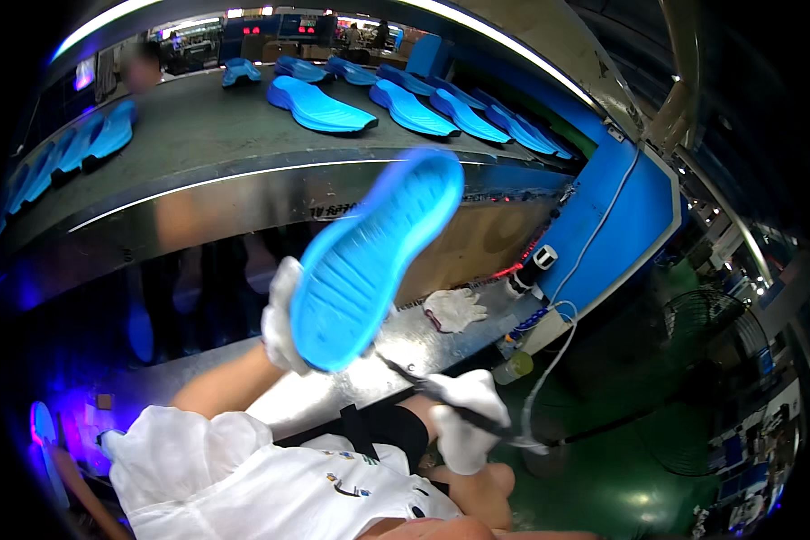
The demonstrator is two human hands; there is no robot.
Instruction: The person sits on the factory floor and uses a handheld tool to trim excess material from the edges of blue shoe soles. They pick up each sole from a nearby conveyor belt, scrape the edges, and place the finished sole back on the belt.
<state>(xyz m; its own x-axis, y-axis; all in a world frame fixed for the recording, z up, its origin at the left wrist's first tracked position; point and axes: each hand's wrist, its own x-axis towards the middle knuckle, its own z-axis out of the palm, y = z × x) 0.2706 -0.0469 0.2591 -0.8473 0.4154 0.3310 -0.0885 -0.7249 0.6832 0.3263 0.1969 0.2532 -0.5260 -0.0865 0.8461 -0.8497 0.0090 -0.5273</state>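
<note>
My left hand, in a white glove, grips the heel end of a bright blue shoe sole. The sole is raised and tilted, its ridged face toward me and its toe end up to the right. Most of the left fingers are behind it. Lower right, my right hand, also gloved in white, is closed round a slim dark hand tool. The tool's thin tip points up-left toward the sole's heel without touching it. Its exact kind is unclear.
Blue soles lie in rows on a dark green belt. A loose white glove rests on the metal ledge below. At right are a blue panel, a pale hose and a fan. Another person's arm shows lower left.
</note>
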